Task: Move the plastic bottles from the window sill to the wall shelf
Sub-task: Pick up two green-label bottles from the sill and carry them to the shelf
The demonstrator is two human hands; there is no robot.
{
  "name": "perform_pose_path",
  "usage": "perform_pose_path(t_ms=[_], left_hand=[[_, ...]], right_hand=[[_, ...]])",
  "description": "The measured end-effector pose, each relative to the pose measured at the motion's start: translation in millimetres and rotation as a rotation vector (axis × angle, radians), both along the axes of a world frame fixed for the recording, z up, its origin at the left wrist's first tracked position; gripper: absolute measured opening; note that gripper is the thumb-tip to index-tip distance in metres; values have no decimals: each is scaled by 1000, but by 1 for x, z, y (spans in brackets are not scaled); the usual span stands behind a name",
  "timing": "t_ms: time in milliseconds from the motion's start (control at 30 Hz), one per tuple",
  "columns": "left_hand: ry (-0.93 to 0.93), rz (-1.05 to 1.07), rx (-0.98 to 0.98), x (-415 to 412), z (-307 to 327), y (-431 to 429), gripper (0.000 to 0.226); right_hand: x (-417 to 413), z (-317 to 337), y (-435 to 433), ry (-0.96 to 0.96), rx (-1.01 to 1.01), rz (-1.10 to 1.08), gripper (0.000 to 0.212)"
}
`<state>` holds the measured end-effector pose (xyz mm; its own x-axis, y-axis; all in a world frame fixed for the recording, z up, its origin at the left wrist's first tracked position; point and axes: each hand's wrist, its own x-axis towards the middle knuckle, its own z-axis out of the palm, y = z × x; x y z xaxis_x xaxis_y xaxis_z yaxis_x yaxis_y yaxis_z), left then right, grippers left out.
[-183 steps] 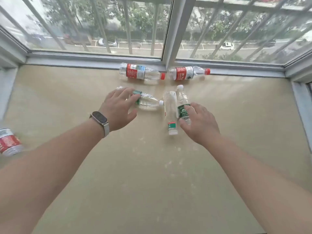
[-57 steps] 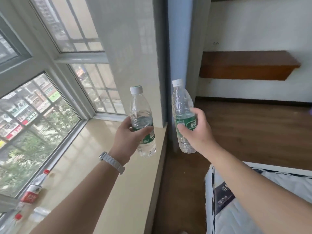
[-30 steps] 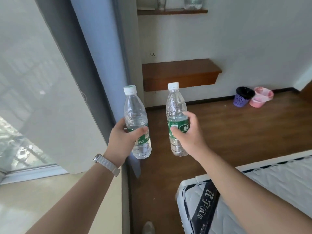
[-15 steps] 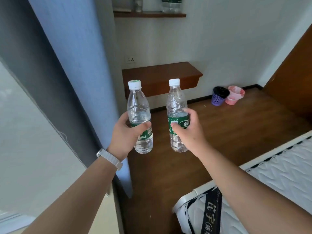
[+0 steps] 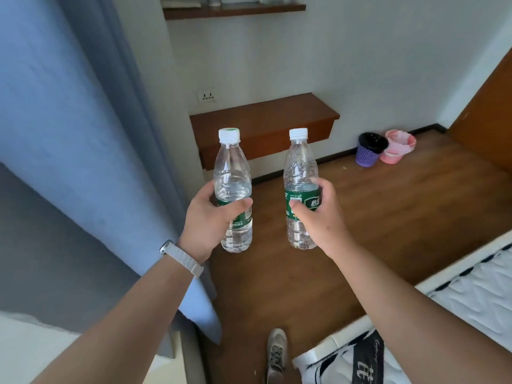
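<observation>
**Head view: carrying, partway across the room**

Wooden floor [image 5: 388, 217] fills the middle, with a blue curtain [image 5: 69, 134] hanging at the left and a white mattress [image 5: 471, 295] at the right. A low wooden ledge [image 5: 263, 115] juts from the far wall, and the wall shelf [image 5: 235, 9] runs along the top edge. The left hand [image 5: 207, 220] curls fingers and thumb round the left bottle [image 5: 232, 173] at its green label. The right hand [image 5: 321, 214] grips the right bottle [image 5: 300, 167] the same way. Both bottles are upright in the air, side by side but apart, well below the wall shelf. A purple basket [image 5: 370, 151] touches a pink basin [image 5: 399, 146].
</observation>
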<state>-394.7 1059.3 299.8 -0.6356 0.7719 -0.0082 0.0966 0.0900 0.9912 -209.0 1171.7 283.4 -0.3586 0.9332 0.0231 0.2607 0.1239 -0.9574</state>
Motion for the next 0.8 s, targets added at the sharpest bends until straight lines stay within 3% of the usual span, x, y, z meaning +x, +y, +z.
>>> perform_pose_path(t_ms=[400, 800], left_hand=[[99, -14, -97, -27, 22, 150, 50], [57, -49, -91, -77, 7, 246, 53]], right_hand=[[-18, 12, 149, 107, -74, -2, 59], [-52, 0, 231, 86, -96, 4, 57]])
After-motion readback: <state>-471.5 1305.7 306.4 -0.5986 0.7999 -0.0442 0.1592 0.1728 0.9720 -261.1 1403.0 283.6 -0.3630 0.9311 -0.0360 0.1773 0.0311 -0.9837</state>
